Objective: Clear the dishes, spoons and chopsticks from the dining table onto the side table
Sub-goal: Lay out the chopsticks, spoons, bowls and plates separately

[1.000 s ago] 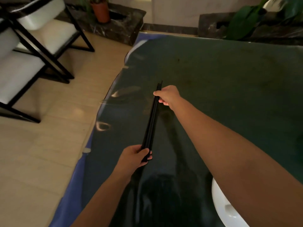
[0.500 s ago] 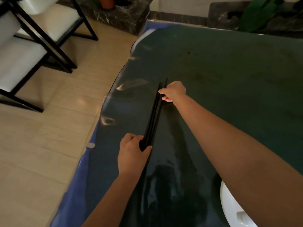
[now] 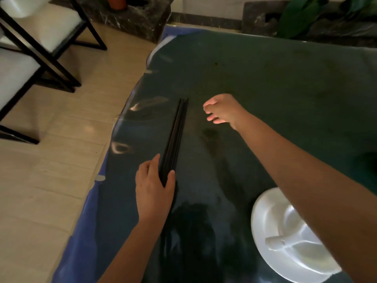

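Observation:
A bundle of several black chopsticks (image 3: 176,131) lies lengthwise on the dark green table (image 3: 275,94), near its left edge. My left hand (image 3: 154,190) holds the bundle's near end between thumb and fingers. My right hand (image 3: 222,109) hovers to the right of the far tips, clear of them, fingers loosely curled and holding nothing. A white plate (image 3: 263,221) with a white ceramic spoon (image 3: 275,242) on it sits at the lower right, partly hidden under my right forearm.
The table's left edge has a blue cloth border (image 3: 81,225) over a beige tile floor. Black-framed chairs with white seats (image 3: 36,41) stand at the far left. A marble planter ledge (image 3: 134,19) and green leaves (image 3: 295,15) line the back.
My right hand has let go of the far end of the chopsticks and moved right. My left hand has turned palm down over the near end, still gripping it.

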Motion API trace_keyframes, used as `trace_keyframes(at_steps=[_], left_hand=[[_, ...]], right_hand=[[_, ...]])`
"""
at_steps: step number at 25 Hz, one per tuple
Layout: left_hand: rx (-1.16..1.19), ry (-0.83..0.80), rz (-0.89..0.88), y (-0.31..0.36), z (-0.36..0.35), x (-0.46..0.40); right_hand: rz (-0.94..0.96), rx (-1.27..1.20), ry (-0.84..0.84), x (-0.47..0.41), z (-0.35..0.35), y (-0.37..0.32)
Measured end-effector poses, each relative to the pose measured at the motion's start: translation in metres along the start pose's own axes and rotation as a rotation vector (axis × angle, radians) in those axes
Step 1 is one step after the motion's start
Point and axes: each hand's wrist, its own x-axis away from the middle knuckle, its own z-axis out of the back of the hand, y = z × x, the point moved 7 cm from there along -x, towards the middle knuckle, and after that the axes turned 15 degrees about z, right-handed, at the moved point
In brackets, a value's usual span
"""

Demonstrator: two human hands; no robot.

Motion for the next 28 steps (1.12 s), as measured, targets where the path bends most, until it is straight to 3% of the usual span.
trace_keyframes(at_steps=[2,4,8,11,16,22,28], left_hand=[[0.127,-0.082,-0.054,0.025,0.000,0.025],[0.197,-0.263,-0.065,0.049,-0.016,0.063],[0.064,-0.675,0.019,0.072,-0.064,0.143],[0.104,-0.840,0.141,0.073,-0.079,0.166],[0.167,-0.876,0.198,0.081,-0.081,0.163],[0.286,-0.911,0.211,0.084,-0.075,0.159],[0.535,-0.821,0.249,0.090,-0.052,0.139]], right_hand=[[0.062,0.026,-0.002,0.045,0.045,-0.003],[0.095,0.144,0.007,0.101,0.088,0.007],[-0.028,0.449,0.091,0.213,0.144,0.059],[-0.110,0.418,0.143,0.266,0.148,0.088],[-0.037,0.428,0.163,0.292,0.131,0.111],[0.073,0.354,0.317,0.299,0.126,0.105],[-0.009,-0.025,0.356,0.264,0.131,0.078]])
